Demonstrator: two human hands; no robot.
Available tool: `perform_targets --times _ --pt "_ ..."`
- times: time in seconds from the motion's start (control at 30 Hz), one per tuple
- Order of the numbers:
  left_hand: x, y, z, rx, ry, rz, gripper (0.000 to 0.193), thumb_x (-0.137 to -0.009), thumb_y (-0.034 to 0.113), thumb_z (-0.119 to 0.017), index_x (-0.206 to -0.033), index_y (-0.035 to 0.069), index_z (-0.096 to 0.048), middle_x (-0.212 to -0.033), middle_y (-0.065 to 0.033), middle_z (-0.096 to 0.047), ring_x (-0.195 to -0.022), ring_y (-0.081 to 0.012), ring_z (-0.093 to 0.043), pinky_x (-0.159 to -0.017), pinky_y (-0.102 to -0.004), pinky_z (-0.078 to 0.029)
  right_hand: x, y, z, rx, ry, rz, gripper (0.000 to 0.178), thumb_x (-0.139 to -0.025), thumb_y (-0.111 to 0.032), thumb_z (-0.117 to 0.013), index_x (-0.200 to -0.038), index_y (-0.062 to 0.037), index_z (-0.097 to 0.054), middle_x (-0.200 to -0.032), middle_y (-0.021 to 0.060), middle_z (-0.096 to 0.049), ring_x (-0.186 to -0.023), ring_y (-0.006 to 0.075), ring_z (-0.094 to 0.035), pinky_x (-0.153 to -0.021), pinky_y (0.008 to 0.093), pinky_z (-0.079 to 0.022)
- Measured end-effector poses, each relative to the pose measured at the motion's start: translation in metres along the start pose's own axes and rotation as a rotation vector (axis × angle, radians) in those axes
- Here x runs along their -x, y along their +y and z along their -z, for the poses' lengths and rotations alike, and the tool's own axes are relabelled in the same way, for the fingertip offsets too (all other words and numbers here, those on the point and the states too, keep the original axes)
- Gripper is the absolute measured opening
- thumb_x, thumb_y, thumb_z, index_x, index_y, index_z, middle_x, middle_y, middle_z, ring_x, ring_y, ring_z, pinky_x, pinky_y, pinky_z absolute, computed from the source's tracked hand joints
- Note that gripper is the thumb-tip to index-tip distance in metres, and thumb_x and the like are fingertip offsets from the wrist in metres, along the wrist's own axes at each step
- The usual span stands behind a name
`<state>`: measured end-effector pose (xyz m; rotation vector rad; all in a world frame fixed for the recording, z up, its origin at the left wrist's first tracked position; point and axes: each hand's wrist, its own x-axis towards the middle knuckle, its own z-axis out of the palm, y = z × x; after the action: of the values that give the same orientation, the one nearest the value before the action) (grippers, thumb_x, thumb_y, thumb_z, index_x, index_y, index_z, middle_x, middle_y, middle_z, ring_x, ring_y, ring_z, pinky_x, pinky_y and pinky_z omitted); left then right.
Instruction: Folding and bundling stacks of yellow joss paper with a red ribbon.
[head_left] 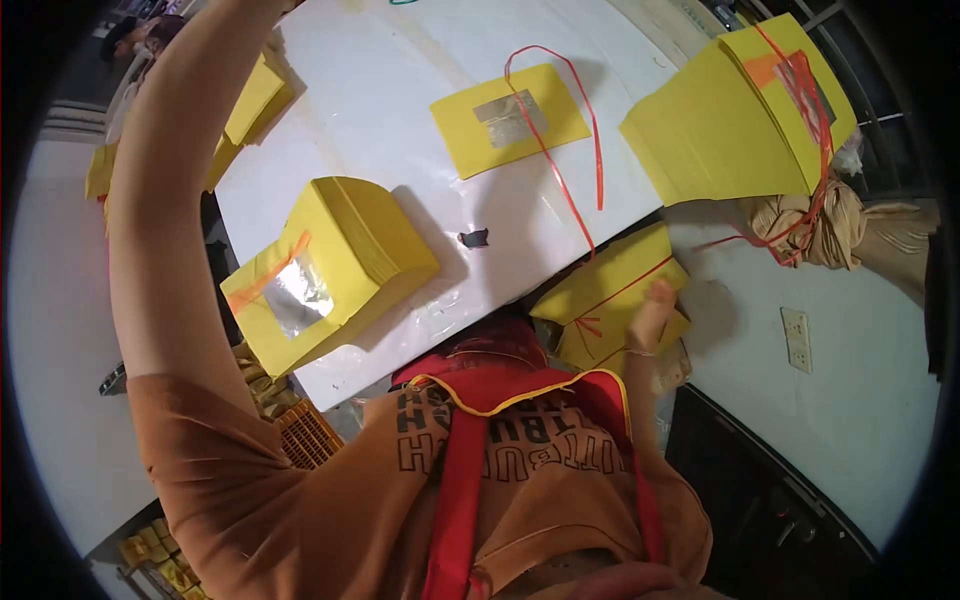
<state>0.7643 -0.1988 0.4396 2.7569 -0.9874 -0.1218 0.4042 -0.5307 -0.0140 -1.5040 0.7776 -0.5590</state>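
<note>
At the table's near edge, my right hand (652, 316) has its fingers closed on the side of a yellow joss paper bundle (615, 285) bound with red string. My left arm (170, 200) stretches up past the left side of the table, and its hand lies beyond the top edge of the view. A thick joss paper stack (385, 235) with a silver foil square and an orange stripe sits on the left of the table. Farther back lies a thinner foil-faced joss paper pad (465, 140), with a loose red plastic string (553, 165) looped across it.
The white table (370, 110) has a small dark scrap (475, 238) on it. A tall joss paper stack (710, 130) with red strings stands at the right, by a crumpled brown bag (800, 225). More yellow stacks (258, 95) are behind my left arm. An orange crate (303, 436) stands below.
</note>
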Motion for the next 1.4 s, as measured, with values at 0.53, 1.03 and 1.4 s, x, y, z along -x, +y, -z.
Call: perform_targets --times 0.53,1.03,1.4 --pt "0.422 -0.144 -0.075 0.457 0.040 0.365 0.033 -0.091 0.022 -0.052 -0.116 0.002 -0.052 -0.090 0.0003 -0.058 -0.081 -0.0089 -0.051 -0.071 -0.0235 -0.043 0.004 -0.120 -0.183 1.244 -0.184 0.273 0.052 -0.083 -0.043 -0.049 -0.129 -0.0189 -0.045 -0.139 0.0072 -0.035 -0.127 0.0258 -0.032 -0.095 0.0625 -0.024" --pt "0.519 -0.159 -0.265 1.513 0.392 0.952 0.031 -0.090 0.034 -0.050 -0.109 0.010 -0.056 -0.085 -0.0024 -0.062 -0.071 -0.0089 -0.057 -0.062 -0.0242 -0.043 0.106 -0.123 -0.278 1.181 -0.373 1.022 0.043 -0.081 -0.036 -0.052 -0.118 -0.0154 -0.052 -0.124 0.0133 -0.049 -0.114 0.0279 -0.048 -0.091 0.0456 -0.041" --pt "0.478 -0.164 -0.293 1.535 0.498 0.880 0.025 -0.091 0.027 -0.049 -0.105 0.008 -0.057 -0.090 -0.0018 -0.063 -0.079 -0.0114 -0.060 -0.070 -0.0269 -0.048 0.045 -0.115 -0.274 1.343 -0.507 1.195 0.010 -0.079 -0.011 -0.049 -0.078 -0.0066 -0.058 -0.071 0.0101 -0.063 -0.064 0.0269 -0.065 -0.055 0.0384 -0.052"
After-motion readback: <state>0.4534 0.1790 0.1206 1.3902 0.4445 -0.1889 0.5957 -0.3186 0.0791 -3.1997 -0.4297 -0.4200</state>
